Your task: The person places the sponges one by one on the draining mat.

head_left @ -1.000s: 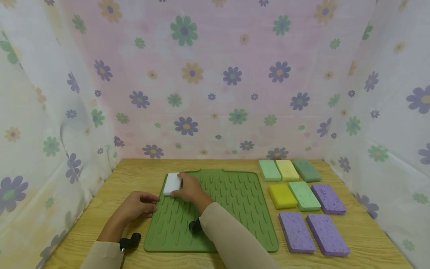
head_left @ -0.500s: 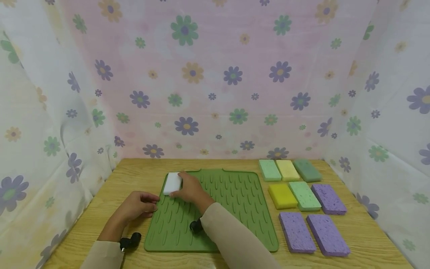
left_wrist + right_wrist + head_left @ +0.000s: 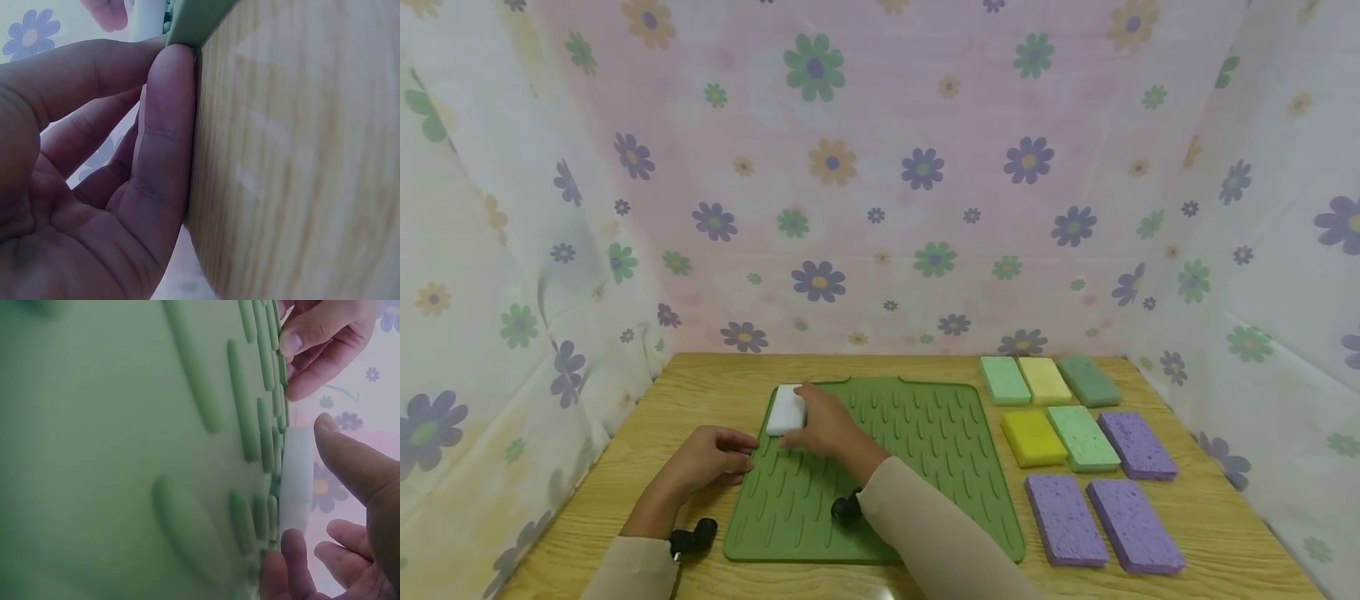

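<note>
A white sponge-like block (image 3: 786,410) lies flat on the far left corner of a green ridged silicone mat (image 3: 917,467). My right hand (image 3: 827,425) is around its right side. In the right wrist view the thumb stands off the white block (image 3: 295,478), while the fingertips at the other end are at or very near its edge. My left hand (image 3: 703,458) rests on the table by the mat's left edge, fingers loosely bent. In the left wrist view its fingertips touch the mat's edge (image 3: 194,22); no grip on it is plain.
Right of the mat several sponges lie flat in rows: pale green (image 3: 1005,380), pale yellow (image 3: 1043,380), dark green (image 3: 1088,380), bright yellow (image 3: 1033,437), speckled green (image 3: 1082,437), and several purple ones (image 3: 1066,518). Flowered cloth (image 3: 880,192) walls in the wooden table (image 3: 700,383).
My right thumb has come slightly away from the white block's near end, and the right forearm has shifted a little right. The block and left hand keep their places.
</note>
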Tool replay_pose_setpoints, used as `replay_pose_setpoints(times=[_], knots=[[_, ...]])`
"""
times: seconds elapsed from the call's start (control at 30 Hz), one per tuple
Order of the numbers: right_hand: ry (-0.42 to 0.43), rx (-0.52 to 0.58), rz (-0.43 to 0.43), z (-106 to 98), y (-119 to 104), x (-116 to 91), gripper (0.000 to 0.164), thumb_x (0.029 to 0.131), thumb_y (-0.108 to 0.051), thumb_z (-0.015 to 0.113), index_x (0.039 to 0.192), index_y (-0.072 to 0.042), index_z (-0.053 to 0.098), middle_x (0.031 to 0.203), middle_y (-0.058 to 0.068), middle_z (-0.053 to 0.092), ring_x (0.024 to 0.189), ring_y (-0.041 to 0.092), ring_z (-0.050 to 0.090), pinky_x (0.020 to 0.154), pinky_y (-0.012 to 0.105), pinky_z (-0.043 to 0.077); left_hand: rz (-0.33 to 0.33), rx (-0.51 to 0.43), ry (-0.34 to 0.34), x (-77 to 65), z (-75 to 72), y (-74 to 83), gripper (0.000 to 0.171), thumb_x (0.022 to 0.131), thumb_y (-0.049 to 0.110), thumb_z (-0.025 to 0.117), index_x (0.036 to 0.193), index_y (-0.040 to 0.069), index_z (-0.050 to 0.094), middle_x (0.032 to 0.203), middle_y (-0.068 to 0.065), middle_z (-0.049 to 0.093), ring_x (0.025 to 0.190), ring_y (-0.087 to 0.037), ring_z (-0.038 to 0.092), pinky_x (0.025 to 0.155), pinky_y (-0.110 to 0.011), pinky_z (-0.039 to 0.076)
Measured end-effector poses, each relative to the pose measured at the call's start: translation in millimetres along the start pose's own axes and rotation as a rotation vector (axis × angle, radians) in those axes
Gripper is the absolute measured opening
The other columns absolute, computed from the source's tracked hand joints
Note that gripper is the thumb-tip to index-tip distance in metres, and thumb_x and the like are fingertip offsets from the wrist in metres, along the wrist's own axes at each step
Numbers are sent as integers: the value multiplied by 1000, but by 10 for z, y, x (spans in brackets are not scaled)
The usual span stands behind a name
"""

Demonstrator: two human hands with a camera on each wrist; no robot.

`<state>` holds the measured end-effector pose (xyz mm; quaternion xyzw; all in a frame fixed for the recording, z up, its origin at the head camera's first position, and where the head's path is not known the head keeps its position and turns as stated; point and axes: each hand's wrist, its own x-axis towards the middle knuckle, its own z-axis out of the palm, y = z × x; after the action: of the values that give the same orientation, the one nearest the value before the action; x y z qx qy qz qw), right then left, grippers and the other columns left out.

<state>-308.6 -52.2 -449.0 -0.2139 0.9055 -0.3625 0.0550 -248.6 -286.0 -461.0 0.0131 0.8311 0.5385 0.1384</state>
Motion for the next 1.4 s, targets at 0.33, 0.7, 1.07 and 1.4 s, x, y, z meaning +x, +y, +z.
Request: replay_pose_setpoints(times=[0.33, 0.7, 1.07, 1.4], knots=[[-48, -105, -48, -148, -24, -92, 90, 82, -39, 89, 156, -12, 44, 149, 6, 56, 131, 23, 58, 99, 40, 55, 2, 9, 10, 3, -2, 22, 38, 95, 5, 73, 130, -7, 65, 113, -18, 67, 90, -22, 70, 77, -39, 64], [-65, -230, -103, -272, -48, -301, 91, 82, -42, 89, 157, -14, 45, 163, 4, 43, 149, 24, 43, 118, 44, 43, 6, 15, 16, 3, -10, -12, 38, 94, 5, 74, 129, -7, 66, 112, -17, 68, 89, -21, 70, 76, -38, 64], [-58, -196, -149, -423, -3, -494, 89, 84, -41, 88, 157, -16, 44, 162, 1, 45, 148, 23, 44, 117, 45, 44, 15, 7, 1, 16, -7, -37, 37, 94, 5, 74, 129, -7, 66, 111, -17, 67, 90, -22, 70, 76, -37, 64], [-67, -212, -197, -594, 72, -745, 88, 84, -40, 88, 157, -20, 44, 161, -1, 46, 147, 23, 45, 119, 46, 43, 4, 8, 11, 20, 17, -36, 37, 94, 4, 74, 129, -7, 66, 112, -17, 67, 89, -21, 70, 76, -37, 64]])
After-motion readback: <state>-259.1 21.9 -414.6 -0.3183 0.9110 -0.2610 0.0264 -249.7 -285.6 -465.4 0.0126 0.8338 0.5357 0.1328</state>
